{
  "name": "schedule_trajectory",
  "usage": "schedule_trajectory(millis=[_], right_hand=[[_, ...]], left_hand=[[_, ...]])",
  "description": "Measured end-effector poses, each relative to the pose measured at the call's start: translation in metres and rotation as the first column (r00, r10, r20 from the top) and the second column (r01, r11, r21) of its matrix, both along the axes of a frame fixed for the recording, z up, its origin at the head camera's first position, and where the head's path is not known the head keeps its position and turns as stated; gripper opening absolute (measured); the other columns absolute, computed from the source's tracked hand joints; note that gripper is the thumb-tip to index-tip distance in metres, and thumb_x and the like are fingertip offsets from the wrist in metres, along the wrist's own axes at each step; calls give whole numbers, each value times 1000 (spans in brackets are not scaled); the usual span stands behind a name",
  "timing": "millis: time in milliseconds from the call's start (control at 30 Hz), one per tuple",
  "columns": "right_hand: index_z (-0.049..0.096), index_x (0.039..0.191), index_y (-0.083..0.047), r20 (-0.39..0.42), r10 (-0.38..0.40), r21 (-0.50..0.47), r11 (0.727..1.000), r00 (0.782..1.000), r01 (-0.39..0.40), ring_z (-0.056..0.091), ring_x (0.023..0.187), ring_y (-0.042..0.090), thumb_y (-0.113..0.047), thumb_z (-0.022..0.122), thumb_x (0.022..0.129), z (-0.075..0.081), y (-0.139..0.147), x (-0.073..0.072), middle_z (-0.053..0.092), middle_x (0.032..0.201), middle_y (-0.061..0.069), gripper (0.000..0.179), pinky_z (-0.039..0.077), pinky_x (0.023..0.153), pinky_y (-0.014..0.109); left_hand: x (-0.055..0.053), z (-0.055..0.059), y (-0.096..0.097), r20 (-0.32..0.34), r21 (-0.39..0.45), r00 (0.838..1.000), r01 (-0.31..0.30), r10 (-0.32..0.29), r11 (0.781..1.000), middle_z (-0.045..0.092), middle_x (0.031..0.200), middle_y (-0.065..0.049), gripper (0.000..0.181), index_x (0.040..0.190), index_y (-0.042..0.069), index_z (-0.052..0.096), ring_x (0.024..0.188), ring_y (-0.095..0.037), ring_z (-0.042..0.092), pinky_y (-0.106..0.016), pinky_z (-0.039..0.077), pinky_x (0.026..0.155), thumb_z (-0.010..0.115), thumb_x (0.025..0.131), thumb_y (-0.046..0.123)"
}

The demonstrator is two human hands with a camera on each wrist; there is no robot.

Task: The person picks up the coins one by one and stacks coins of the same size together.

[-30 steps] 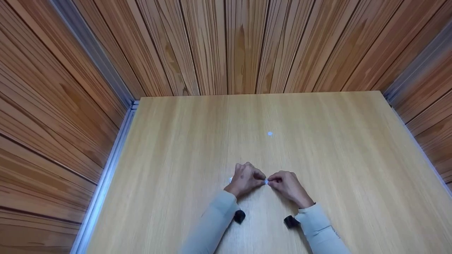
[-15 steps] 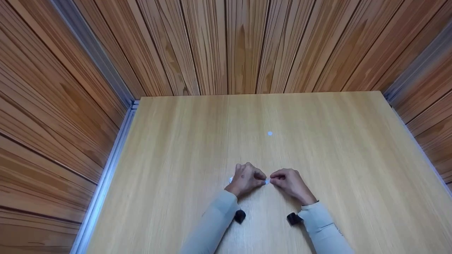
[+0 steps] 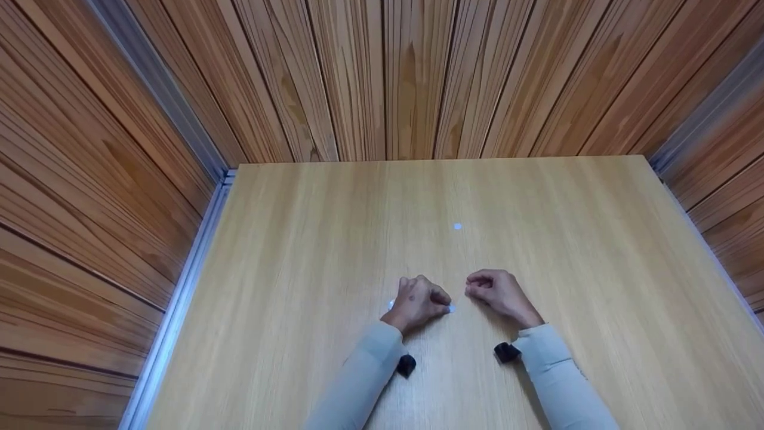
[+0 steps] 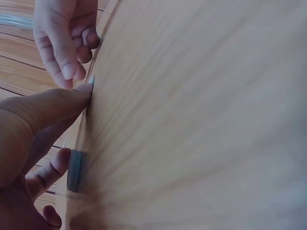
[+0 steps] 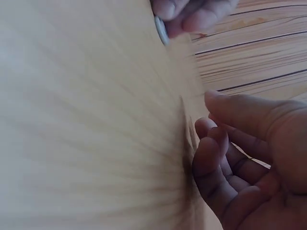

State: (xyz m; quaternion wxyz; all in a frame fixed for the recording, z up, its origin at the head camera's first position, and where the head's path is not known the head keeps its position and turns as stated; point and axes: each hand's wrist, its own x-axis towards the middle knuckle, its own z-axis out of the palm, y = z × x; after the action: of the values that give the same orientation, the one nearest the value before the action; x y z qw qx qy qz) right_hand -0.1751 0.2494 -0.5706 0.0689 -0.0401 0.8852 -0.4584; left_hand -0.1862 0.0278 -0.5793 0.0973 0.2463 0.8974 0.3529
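My left hand [image 3: 416, 304] is low over the table and pinches a small white disc [image 3: 452, 309], which pokes out past the thumb and fingertips. In the right wrist view the disc [image 5: 161, 30] lies close to the tabletop, its thin edge showing. My right hand [image 3: 496, 292] is to the right of it, apart from the disc; its fingers [image 5: 209, 155] are loosely curled and nothing shows between them. Beside the left hand is another round piece [image 4: 74, 171], which looks like two layers. It is mostly covered by that hand in the head view.
A further white disc [image 3: 457, 226] lies farther back on the wooden table [image 3: 310, 239]. Wood-panelled walls [image 3: 412, 83] rise behind and at both sides, with a metal rail [image 3: 185, 286] along the left edge. Black wrist cameras [image 3: 406, 365] hang under both sleeves.
My right hand has drawn away from the disc, moving right and toward the back. The left hand has stayed in place with the disc at its fingertips.
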Motion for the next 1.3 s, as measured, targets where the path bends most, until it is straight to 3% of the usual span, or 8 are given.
schedule_trajectory(millis=[433, 733, 1133, 1300], right_hand=[[69, 112, 7, -35, -61, -39, 997, 998, 60, 61, 75, 13, -5, 69, 94, 5, -1, -45, 71, 92, 11, 22, 49, 62, 20], [70, 110, 8, -65, -121, -75, 990, 991, 116, 60, 77, 9, -2, 68, 93, -4, -1, -64, 70, 93, 11, 20, 47, 66, 17], [69, 112, 8, -97, -159, -104, 983, 982, 149, 59, 81, 8, 0, 69, 92, -5, -5, -92, 71, 99, 15, 22, 45, 71, 15], [68, 115, 8, -84, -187, -127, 976, 979, 176, 60, 85, 12, 0, 69, 92, -7, -6, -100, 70, 105, 19, 24, 46, 72, 14]], left_hand=[[-1, -2, 0, -21, -11, 1000, 4, -4, 1000, 74, 84, 20, 9, 92, 25, 82, 89, 5, 64, -33, 31, 87, 83, 83, 25], [-1, -3, 1, -28, -13, 1000, 3, -3, 1000, 74, 85, 20, 10, 92, 25, 82, 89, 4, 63, -33, 29, 84, 83, 83, 27], [-1, -1, 1, -55, -32, 998, -2, 0, 999, 73, 86, 20, 9, 93, 26, 82, 89, 5, 63, -32, 30, 85, 83, 83, 27], [0, -1, 0, -60, -50, 998, 0, -3, 999, 73, 87, 21, 9, 93, 27, 82, 90, 4, 63, -31, 30, 85, 82, 84, 28]])
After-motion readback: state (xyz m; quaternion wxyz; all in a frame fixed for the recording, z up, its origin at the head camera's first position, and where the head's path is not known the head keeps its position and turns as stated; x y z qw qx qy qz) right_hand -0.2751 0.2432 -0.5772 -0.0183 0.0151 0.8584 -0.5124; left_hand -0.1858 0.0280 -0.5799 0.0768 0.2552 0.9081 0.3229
